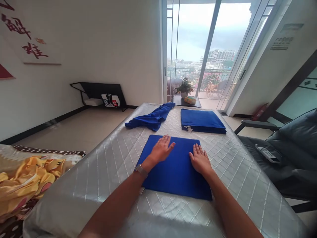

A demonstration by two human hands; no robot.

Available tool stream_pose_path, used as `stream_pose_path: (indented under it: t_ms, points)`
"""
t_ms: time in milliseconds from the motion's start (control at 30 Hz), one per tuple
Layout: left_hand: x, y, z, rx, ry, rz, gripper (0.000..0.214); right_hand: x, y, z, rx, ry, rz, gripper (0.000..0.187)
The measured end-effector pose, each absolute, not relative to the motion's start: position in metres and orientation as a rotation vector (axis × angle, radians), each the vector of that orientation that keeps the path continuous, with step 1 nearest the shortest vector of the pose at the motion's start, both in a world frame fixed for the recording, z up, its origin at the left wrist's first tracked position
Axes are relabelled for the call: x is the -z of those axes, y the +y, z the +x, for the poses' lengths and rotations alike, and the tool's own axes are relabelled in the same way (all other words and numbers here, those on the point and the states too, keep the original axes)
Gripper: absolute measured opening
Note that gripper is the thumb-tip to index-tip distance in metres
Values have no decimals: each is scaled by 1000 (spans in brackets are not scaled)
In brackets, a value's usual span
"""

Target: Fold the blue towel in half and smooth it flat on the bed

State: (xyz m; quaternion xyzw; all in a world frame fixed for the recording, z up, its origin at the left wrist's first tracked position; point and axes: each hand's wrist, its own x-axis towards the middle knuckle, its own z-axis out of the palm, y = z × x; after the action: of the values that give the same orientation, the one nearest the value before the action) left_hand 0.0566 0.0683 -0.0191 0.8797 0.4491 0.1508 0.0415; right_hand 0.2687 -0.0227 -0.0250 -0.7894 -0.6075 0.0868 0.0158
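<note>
A blue cloth (177,175) lies flat in a neat rectangle in front of me. My left hand (162,148) rests on its upper left part, fingers stretched out and holding nothing. On the cloth's right edge lies my right hand (200,158), flat with the fingers extended. Beyond them, to the right, sits a folded stack of blue cloth (203,119) with a white tag at its near edge. A crumpled blue cloth (152,117) lies at the far left.
Everything blue lies on a silver quilted cover (106,178). A black armchair (292,148) bearing a white remote-like device (267,153) stands to the right. Yellow patterned fabric (32,178) lies at lower left. A potted plant (184,87) stands by the glass door.
</note>
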Motion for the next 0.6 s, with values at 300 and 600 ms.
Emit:
stream_pose_path:
  t_ms: [300,600]
  points:
    - [36,27,95,-351,1042,2777,80,29,-21,271,-197,-1932,-2465,68]
    - [32,76,52,-276,1481,2576,83,27,-21,271,-255,-1883,-2447,68]
